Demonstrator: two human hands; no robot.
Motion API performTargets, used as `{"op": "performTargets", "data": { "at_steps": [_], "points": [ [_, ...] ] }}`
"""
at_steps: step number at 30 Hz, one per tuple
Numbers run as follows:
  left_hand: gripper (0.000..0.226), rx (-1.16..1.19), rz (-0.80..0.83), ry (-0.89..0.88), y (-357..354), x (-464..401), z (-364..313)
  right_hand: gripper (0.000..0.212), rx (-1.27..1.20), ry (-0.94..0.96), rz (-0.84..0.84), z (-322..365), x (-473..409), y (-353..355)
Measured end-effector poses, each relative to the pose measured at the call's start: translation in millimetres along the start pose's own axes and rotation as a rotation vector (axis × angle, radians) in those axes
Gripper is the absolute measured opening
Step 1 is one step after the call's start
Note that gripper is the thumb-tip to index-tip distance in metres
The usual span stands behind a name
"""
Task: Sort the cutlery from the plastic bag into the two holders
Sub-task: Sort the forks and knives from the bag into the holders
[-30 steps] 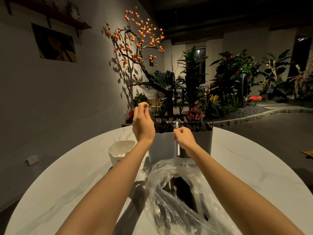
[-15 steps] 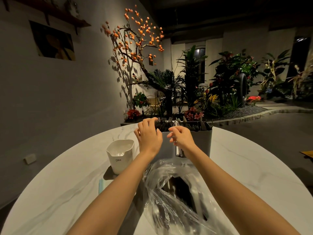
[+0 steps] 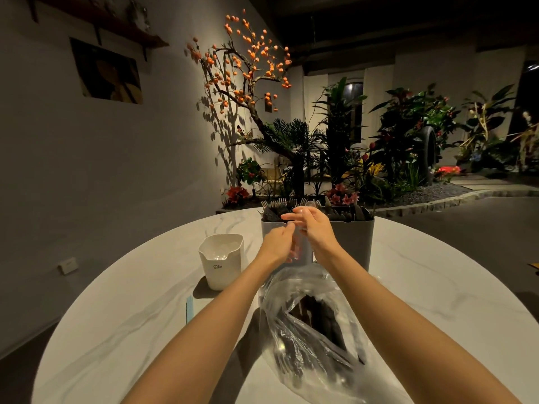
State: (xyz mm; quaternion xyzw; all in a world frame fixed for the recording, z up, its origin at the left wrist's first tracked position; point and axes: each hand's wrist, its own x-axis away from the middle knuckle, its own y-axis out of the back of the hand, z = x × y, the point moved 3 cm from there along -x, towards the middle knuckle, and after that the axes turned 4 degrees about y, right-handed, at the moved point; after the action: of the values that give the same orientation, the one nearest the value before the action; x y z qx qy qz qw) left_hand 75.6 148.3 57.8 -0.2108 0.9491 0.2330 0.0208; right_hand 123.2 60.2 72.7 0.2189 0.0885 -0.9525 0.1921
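A round white table (image 3: 140, 287) fills the low part of the view. The landmark here is the left grey holder (image 3: 269, 228), which stands near the far edge of the table.

Far to the left of that holder, a thin blue strip (image 3: 189, 309) lies flat on the table. Closer to the holder, but still apart from it, stands a small white cup (image 3: 222, 265) with dark letters on its front.

The left grey holder is full of dark forks (image 3: 274, 207) that stick up out of its top. The left hand (image 3: 277, 243) is right in front of this holder. Its fingers look loosely bent, and I cannot tell if they hold anything, because that spot is blurry.

Just to the right of the left hand, the right hand (image 3: 316, 228) is raised in front of the gap between the two holders. Something clear, maybe a spoon (image 3: 309, 204), shows just above its fingers, but I cannot tell if the hand is holding it.

Touching the right side of the left holder stands the right grey holder (image 3: 354, 243), with dark cutlery poking out of it.

In front of both holders, near the person, lies a clear plastic bag (image 3: 309, 330). It is crumpled and has dark cutlery (image 3: 323, 322) inside it. It lies between the two arms.
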Motion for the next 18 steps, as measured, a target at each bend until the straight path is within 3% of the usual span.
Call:
{"op": "performTargets", "data": {
  "at_steps": [3,7,11,14,18],
  "points": [
    [0.043,0.093,0.112,0.008,-4,14,-2,0.029,0.03,-0.064,0.021,-6,5,-7],
    [0.032,-0.027,-0.004,-0.116,-1,16,3,0.032,0.084,-0.167,-0.037,-17,12,-11],
    [0.036,-0.072,0.015,-0.105,3,20,5,0.031,0.075,-0.295,0.049,-17,20,-19],
    [0.04,-0.146,0.029,-0.086,3,21,5,0.046,0.12,-0.363,0.179,-13,26,-24],
    [0.044,-0.058,-0.009,-0.06,5,19,7,0.051,0.088,-0.342,0.151,-19,22,-25]
  ]
}}
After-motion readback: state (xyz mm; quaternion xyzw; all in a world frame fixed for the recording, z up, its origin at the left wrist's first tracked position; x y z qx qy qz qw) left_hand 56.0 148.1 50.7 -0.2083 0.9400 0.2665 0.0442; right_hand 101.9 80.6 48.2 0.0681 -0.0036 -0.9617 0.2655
